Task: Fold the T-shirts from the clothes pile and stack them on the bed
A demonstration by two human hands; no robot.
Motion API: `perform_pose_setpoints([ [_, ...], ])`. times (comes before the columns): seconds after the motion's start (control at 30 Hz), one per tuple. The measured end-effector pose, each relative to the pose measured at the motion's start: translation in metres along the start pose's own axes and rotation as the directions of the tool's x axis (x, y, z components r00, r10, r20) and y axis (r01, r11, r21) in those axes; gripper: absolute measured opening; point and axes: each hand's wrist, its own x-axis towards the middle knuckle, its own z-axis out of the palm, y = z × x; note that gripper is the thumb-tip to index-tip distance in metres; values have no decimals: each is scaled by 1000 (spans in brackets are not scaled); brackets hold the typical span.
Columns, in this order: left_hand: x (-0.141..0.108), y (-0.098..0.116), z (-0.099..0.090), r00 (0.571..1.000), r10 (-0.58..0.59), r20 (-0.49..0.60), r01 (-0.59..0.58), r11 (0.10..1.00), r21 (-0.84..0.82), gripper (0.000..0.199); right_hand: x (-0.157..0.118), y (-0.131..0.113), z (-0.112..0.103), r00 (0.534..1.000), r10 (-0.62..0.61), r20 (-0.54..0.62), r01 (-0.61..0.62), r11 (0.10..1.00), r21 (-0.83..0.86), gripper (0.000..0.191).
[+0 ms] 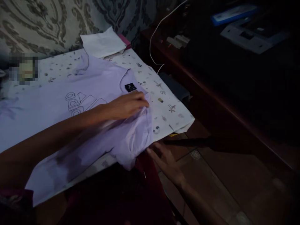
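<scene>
A lilac T-shirt [100, 75] with an outlined "adidas" print lies spread on the table, its collar toward the right and a black label inside the neck. My left hand [128, 104] reaches across the shirt, its fingers curled and closed on the fabric at the shoulder just beside the collar. Below it, the near sleeve is bunched and hangs slightly over the table's front edge. My right hand [167, 162] is low beside that edge, close to the sleeve, with thumb and fingers apart. I cannot tell whether it touches the cloth.
The table's patterned white cover [164, 103] ends at a corner on the right. Folded white cloth [103, 42] lies at the back, near the patterned wall. A white cable [151, 40] hangs beside a dark reddish wooden piece of furniture [199, 84]. Tiled floor [211, 175] shows below.
</scene>
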Motion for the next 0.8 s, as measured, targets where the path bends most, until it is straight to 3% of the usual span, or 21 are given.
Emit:
perform_pose_setpoints([
  [0.07,4,22,8,987,47,154,-57,996,62,42,3,14,14,997,60,53,-71,972,223,38],
  [0.13,10,33,12,972,26,235,-55,991,118,42,6,21,25,984,143,105,-174,889,423,41],
  [0.2,15,37,13,965,2,262,-43,988,151,39,2,22,28,957,210,199,-284,810,512,36],
  [0.27,18,38,11,962,-19,271,-26,987,161,39,-10,18,20,944,220,245,-319,794,518,32],
  [0.43,15,43,16,989,-90,117,86,995,43,23,-36,4,-15,993,111,-28,-95,938,333,34],
  [0.53,11,45,29,990,-138,27,137,990,31,16,-29,7,-15,990,99,-100,-60,939,340,39],
  [0.67,-2,46,40,989,-144,-35,145,989,29,15,-14,24,11,974,216,66,-213,779,590,38],
  [0.8,-34,59,29,993,-93,-72,88,994,-61,14,-18,35,27,950,234,206,-309,792,527,52],
])
